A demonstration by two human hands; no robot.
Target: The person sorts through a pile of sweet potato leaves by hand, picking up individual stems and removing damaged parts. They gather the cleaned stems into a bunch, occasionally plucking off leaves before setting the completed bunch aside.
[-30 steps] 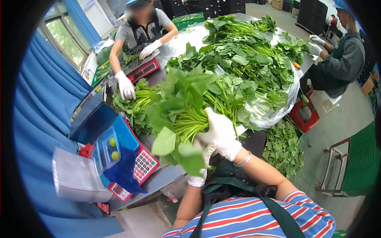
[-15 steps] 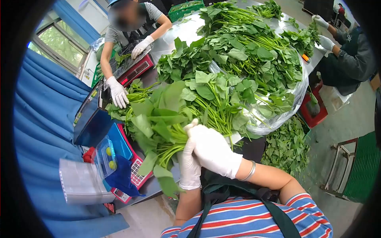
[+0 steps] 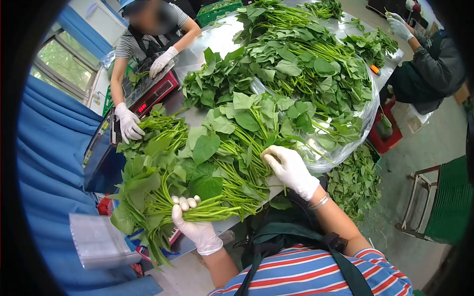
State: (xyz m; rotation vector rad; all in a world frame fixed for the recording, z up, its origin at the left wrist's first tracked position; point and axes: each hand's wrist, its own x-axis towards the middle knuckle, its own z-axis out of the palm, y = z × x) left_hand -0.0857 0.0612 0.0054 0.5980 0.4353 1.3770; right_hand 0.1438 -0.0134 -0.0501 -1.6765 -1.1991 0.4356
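Observation:
My left hand (image 3: 192,224), in a white glove, is closed around a bunch of leafy greens (image 3: 148,197). The leaves point left, and the long green stems stick out to the right past the fingers. My right hand (image 3: 291,170), also gloved, has its fingers pinched together at the stems of a loose heap of leafy greens (image 3: 237,148) at the table's near edge. What lies between those fingertips is mostly hidden. Behind this heap, a larger pile of the same greens (image 3: 311,74) lies on clear plastic sheeting (image 3: 368,130).
Across the table (image 3: 215,42), a co-worker's gloved hands rest by a red scale (image 3: 160,93) and greens. Another person stands at the right. Clear plastic bags (image 3: 101,239) lie at the left. Below the right side are greens (image 3: 353,185), a red stool (image 3: 385,130) and a green rack (image 3: 447,202).
My hands have parted: the left has moved left and down with the bunch, and the right has moved right to the heap. The pink scale near the left hand is now mostly covered by leaves.

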